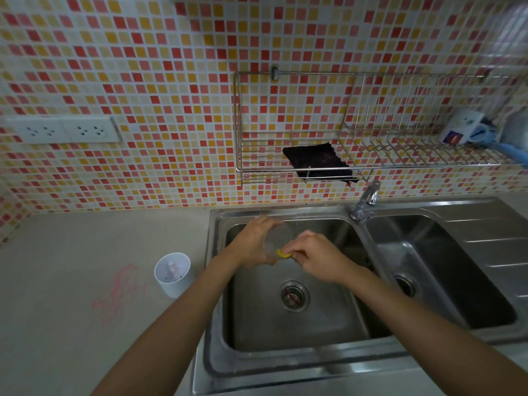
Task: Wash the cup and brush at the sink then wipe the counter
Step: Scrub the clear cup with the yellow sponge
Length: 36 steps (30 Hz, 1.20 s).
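Observation:
Over the left sink basin (pixel 328 318), my left hand (pixel 253 242) grips a clear cup (pixel 278 238), tilted with its mouth toward my right hand. My right hand (pixel 317 257) pinches a small yellow sponge (pixel 283 254) against the cup's rim. Most of the sponge is hidden by my fingers. A white cup (pixel 172 274) holding small pinkish items stands on the grey counter (pixel 71 324), left of the sink. Pink scribble marks (pixel 120 292) stain the counter beside it.
A chrome tap (pixel 367 200) stands between the two basins; the right basin (pixel 445 270) has a drainboard beyond it. A wire wall rack (pixel 371 161) holds a dark cloth (pixel 317 160) and, at far right, a mug (pixel 463 130) and blue item. Wall sockets (pixel 65 130) sit at left.

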{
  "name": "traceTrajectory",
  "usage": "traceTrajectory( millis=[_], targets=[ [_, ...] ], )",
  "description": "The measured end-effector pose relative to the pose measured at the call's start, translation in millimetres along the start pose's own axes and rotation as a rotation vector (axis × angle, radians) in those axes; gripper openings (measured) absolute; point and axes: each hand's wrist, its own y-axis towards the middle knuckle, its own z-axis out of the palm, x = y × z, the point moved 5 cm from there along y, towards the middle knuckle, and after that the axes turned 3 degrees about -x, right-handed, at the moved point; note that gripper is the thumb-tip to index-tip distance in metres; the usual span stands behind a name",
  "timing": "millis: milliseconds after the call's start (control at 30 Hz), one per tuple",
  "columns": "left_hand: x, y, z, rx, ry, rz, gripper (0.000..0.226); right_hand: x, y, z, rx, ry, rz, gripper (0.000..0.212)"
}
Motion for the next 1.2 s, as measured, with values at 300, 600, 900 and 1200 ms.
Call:
traceTrajectory(
  millis=[300, 600, 900, 1200],
  targets=[
    [-2.5, -4.1, -2.7, 0.012, 0.006, 0.009, 0.093, 4.0, -9.3, -2.1, -0.162, -0.234, -0.167, 0.048],
    [16.8, -22.1, 8.2, -0.051, -0.049, -0.162, 0.094, -9.3, -18.5, -20.0, -0.207, 0.257, 0.370, 0.020],
    [24.5, -27.7, -15.3, -0.126, -0.112, -0.198, 0.091, 18.9, 86.6, -118.8, -0.707, 0.322, 0.229, 0.010],
    [17.3, -17.8, -18.8, -0.176, -0.114, -0.243, 0.089, -19.8, 197.2, -77.8, -0.349, 0.033, 0.334, 0.012]
  ],
)
